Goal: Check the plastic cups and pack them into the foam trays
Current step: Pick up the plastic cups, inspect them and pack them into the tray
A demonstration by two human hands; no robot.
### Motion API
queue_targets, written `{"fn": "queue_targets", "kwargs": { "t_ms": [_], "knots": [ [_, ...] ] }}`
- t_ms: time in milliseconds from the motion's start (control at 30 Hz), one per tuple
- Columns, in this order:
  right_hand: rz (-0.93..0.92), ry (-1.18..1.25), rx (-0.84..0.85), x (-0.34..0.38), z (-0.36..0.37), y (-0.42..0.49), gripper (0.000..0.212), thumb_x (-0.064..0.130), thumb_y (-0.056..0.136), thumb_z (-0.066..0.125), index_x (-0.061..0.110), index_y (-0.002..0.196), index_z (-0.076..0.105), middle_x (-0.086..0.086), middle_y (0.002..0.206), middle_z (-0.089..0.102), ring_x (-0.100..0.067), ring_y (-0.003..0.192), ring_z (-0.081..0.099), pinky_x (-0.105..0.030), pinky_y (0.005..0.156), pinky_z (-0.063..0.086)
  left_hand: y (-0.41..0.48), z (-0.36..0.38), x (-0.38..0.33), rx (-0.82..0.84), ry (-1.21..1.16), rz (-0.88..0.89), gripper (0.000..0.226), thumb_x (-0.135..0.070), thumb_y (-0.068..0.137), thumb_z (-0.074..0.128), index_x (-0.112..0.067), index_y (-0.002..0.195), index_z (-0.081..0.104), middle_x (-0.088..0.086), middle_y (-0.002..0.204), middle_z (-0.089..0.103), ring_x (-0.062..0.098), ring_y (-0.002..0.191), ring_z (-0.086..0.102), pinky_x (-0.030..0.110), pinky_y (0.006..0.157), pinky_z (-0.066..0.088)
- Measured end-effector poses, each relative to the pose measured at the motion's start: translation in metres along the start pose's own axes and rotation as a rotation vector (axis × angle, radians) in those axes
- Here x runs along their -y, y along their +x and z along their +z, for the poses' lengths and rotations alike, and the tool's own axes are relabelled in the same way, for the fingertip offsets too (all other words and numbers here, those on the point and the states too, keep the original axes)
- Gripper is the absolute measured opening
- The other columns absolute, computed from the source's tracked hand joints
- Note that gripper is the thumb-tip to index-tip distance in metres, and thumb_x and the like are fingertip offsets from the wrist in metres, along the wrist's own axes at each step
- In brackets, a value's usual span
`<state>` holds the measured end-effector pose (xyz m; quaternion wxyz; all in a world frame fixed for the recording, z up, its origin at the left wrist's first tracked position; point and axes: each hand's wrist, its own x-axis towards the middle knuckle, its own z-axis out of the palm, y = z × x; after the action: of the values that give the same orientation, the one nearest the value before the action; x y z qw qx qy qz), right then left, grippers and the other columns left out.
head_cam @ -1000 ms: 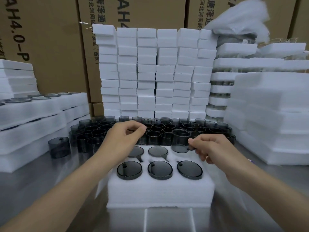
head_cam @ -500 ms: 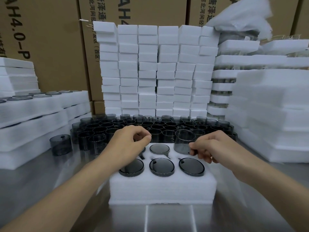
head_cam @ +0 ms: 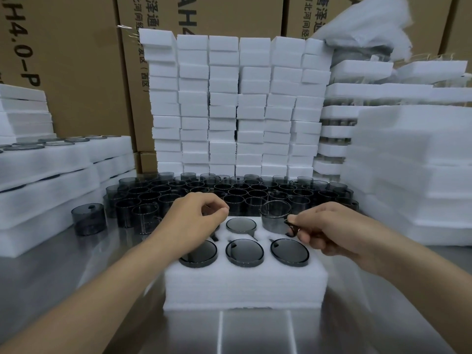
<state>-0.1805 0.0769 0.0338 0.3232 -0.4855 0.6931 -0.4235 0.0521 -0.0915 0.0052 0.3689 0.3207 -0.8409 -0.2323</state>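
My right hand (head_cam: pixel 329 231) pinches the cup (head_cam: pixel 275 215) by its handle, keeping it upright for the back corner hole of the foam tray (head_cam: pixel 242 284). My left hand (head_cam: pixel 196 223) is curled, and I can't tell what its fingers hold.

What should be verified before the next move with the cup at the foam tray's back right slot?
1. Right hand pinches the cup by its handle: ok.
2. Cup lined up with the foam tray's back right slot: ok.
3. Cup sunk level with the front row cups: not ok, it stands well above the foam.
4. Back left slot filled: cannot tell, the left hand covers it.
5. Cup free of flaws: cannot tell.
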Motion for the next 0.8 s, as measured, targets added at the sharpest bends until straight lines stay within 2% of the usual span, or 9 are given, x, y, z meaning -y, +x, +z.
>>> {"fn": "queue_targets", "kwargs": {
  "t_ms": [67, 200, 367, 433, 533, 600, 667, 733, 800],
  "knots": [
    [-0.007, -0.008, 0.015, -0.001, -0.005, 0.001, 0.027, 0.034, 0.105, 0.066, 0.014, 0.089, 0.075, 0.001, 0.07, 0.062, -0.006, 0.054, 0.047, -0.02, 0.052, 0.031, 0.0, 0.0, 0.001, 0.008, -0.004, -0.006, 0.014, -0.033, 0.102, 0.069, -0.04, 0.094, 0.078, -0.03, 0.088, 0.073, -0.008, 0.087, 0.067, 0.018, 0.075, 0.048],
    [-0.042, -0.12, -0.021, -0.004, -0.011, 0.005, 0.032, 0.038, 0.106, 0.064, 0.02, 0.081, 0.072, 0.003, 0.069, 0.063, -0.005, 0.056, 0.051, -0.022, 0.057, 0.034, 0.0, 0.0, 0.002, 0.017, -0.01, -0.006, 0.013, -0.033, 0.102, 0.069, -0.039, 0.094, 0.079, -0.032, 0.089, 0.073, -0.01, 0.089, 0.066, 0.017, 0.076, 0.047],
    [-0.011, -0.004, 0.133, -0.011, -0.014, 0.008, 0.028, 0.036, 0.106, 0.065, 0.015, 0.091, 0.077, 0.002, 0.07, 0.056, -0.006, 0.056, 0.045, -0.02, 0.053, 0.029, 0.0, 0.001, 0.001, 0.023, -0.014, -0.009, 0.013, -0.032, 0.102, 0.07, -0.037, 0.094, 0.08, -0.027, 0.09, 0.075, -0.008, 0.09, 0.067, 0.019, 0.081, 0.053],
    [0.003, -0.015, 0.147, -0.012, -0.017, 0.009, 0.027, 0.036, 0.104, 0.067, 0.015, 0.091, 0.077, 0.003, 0.069, 0.053, -0.008, 0.056, 0.039, -0.02, 0.051, 0.026, 0.0, 0.001, 0.0, 0.025, -0.018, -0.01, 0.014, -0.031, 0.101, 0.07, -0.037, 0.094, 0.08, -0.027, 0.09, 0.075, -0.008, 0.09, 0.067, 0.018, 0.081, 0.052],
    [-0.006, -0.132, 0.049, -0.011, -0.016, 0.01, 0.032, 0.037, 0.099, 0.074, 0.01, 0.083, 0.075, 0.002, 0.065, 0.052, -0.01, 0.054, 0.037, -0.021, 0.051, 0.027, 0.0, 0.001, 0.001, 0.025, -0.012, -0.014, 0.013, -0.032, 0.101, 0.07, -0.037, 0.095, 0.08, -0.028, 0.09, 0.075, -0.011, 0.091, 0.066, 0.015, 0.079, 0.05],
    [-0.085, -0.174, -0.046, -0.011, -0.014, 0.01, 0.026, 0.033, 0.096, 0.078, 0.014, 0.081, 0.07, 0.001, 0.066, 0.054, -0.011, 0.056, 0.043, -0.022, 0.053, 0.033, 0.0, 0.001, 0.001, 0.03, -0.013, -0.019, 0.013, -0.032, 0.101, 0.07, -0.037, 0.096, 0.08, -0.032, 0.091, 0.073, -0.013, 0.092, 0.065, 0.015, 0.079, 0.049],
    [-0.225, -0.17, -0.147, -0.01, -0.008, 0.009, 0.011, 0.024, 0.093, 0.08, 0.021, 0.098, 0.071, 0.003, 0.08, 0.064, -0.012, 0.07, 0.057, -0.026, 0.064, 0.046, 0.0, 0.001, 0.001, 0.037, -0.019, -0.017, 0.013, -0.032, 0.102, 0.07, -0.037, 0.096, 0.08, -0.036, 0.092, 0.071, -0.014, 0.091, 0.065, 0.015, 0.078, 0.049],
    [-0.347, -0.203, -0.189, -0.013, 0.0, 0.009, 0.025, 0.025, 0.094, 0.078, 0.032, 0.117, 0.07, 0.011, 0.105, 0.069, -0.008, 0.092, 0.066, -0.018, 0.083, 0.051, 0.0, 0.001, 0.001, 0.034, -0.025, -0.011, 0.013, -0.032, 0.102, 0.069, -0.037, 0.096, 0.08, -0.036, 0.092, 0.071, -0.014, 0.091, 0.065, 0.015, 0.078, 0.048],
    [-0.41, -0.294, -0.209, -0.015, 0.008, 0.008, 0.037, 0.037, 0.095, 0.076, 0.041, 0.13, 0.066, 0.02, 0.12, 0.065, 0.003, 0.109, 0.062, -0.016, 0.094, 0.049, 0.0, 0.001, 0.002, 0.033, -0.021, -0.005, 0.013, -0.032, 0.101, 0.069, -0.037, 0.096, 0.08, -0.037, 0.093, 0.071, -0.014, 0.092, 0.064, 0.014, 0.077, 0.048]
  ]
}}
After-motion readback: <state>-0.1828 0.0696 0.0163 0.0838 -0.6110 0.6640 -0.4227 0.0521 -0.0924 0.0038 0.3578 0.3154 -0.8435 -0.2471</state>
